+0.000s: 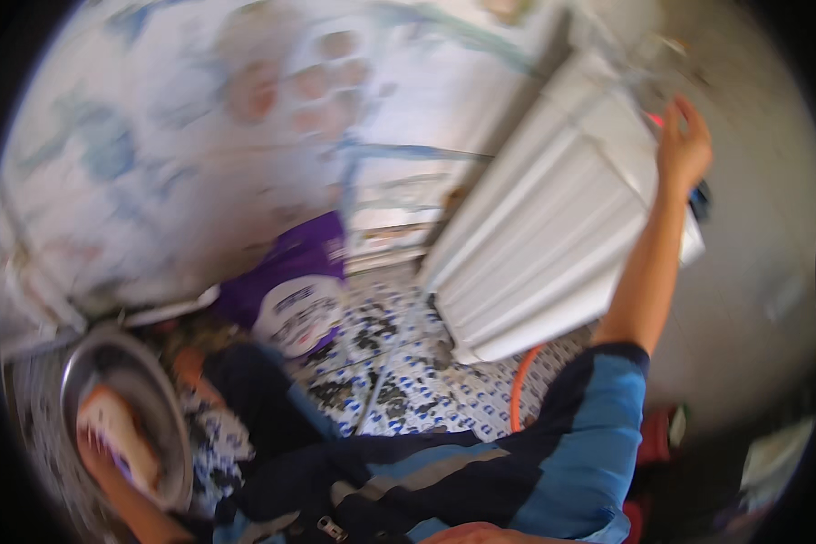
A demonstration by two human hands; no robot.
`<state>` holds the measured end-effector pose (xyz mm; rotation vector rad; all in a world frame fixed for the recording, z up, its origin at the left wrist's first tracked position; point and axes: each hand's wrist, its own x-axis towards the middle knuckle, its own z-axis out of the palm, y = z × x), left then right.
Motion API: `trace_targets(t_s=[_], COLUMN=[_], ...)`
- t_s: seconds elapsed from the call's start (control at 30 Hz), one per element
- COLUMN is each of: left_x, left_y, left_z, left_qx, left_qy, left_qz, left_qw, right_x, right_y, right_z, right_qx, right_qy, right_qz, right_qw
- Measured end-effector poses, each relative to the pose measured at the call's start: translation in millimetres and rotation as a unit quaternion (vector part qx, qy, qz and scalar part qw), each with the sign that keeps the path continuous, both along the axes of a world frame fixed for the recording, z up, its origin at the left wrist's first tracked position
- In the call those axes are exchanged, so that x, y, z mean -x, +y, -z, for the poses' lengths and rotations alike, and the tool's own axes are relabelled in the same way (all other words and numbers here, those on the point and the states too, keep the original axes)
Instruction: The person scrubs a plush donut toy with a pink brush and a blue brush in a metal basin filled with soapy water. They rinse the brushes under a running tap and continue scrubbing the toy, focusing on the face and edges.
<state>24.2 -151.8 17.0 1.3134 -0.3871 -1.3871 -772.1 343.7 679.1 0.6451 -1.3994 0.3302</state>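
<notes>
At the lower left, my left hand [102, 464] is closed around the edge of a pale slab with an orange rim [122, 431]. The slab rests inside a round metal basin [179, 426]; blur hides its exact kind. On the far right, my right arm is raised and stretched out. My right hand [684, 152] is above the upper end of a white ribbed cabinet [553, 218], its fingers extended and nothing visible between them. A small red spot [655, 120] shows beside those fingers, too smeared to name.
A purple and white bag [299, 290] leans at the stained, patterned wall [181, 190]. An orange hose [517, 390] curves across the blue-and-white speckled floor [417, 399] near the cabinet's foot. A grey surface [762, 254] lies to the right, with red items [657, 435] below.
</notes>
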Motion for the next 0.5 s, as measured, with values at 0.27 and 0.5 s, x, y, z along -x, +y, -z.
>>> trace_targets(t_s=[0.27,0.5], left_x=[6.8,-43.4], left_y=[45.5,138.8], left_z=[-43.3,-13.3], left_qx=[-0.062,-0.220], left_qy=[-0.062,-0.086], left_qz=[-0.062,-0.186], left_qw=[0.994,0.954], right_x=[-150.5,-386.6], right_y=[-215.6,-394.3], right_z=[220.7,329.4], right_qx=[-0.334,-0.654], right_qy=[-0.378,-0.273], right_qz=[-0.378,-0.533], right_qw=[0.776,0.462])
